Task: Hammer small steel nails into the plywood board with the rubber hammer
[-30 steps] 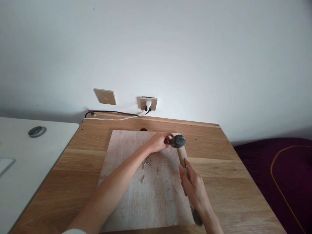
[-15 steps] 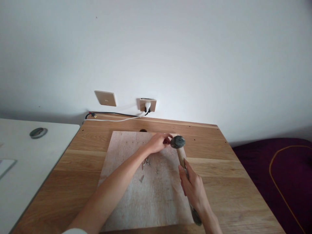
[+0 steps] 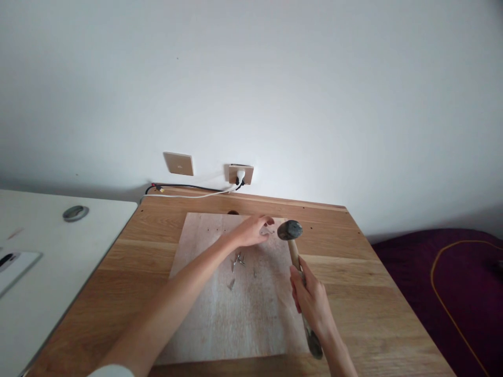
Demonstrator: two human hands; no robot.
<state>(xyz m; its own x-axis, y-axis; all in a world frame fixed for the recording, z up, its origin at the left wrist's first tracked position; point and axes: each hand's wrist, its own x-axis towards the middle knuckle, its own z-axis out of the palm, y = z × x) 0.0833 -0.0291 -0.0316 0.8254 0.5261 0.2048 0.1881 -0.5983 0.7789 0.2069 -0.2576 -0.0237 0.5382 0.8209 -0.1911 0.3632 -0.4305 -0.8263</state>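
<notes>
A pale plywood board (image 3: 251,319) lies on the wooden table (image 3: 353,293). My left hand (image 3: 251,230) rests at the board's far edge, fingers pinched around a small nail (image 3: 269,230) held on the board. My right hand (image 3: 310,301) grips the wooden handle of a hammer (image 3: 294,251). The hammer's dark metal head hovers just right of the left fingertips, a little apart from them. Several loose nails (image 3: 238,260) lie on the board near my left wrist. A row of small nail heads shows along the board's far left edge.
A white desk (image 3: 47,251) with a round grommet adjoins the table on the left. Behind the table are a wall switch (image 3: 178,163), a socket (image 3: 240,173) with a white plug, and cables along the back edge. Dark purple bedding (image 3: 451,293) lies to the right.
The view has shifted slightly. The hammer head has drawn a little to the right, away from my left fingertips. Both hands keep their grips.
</notes>
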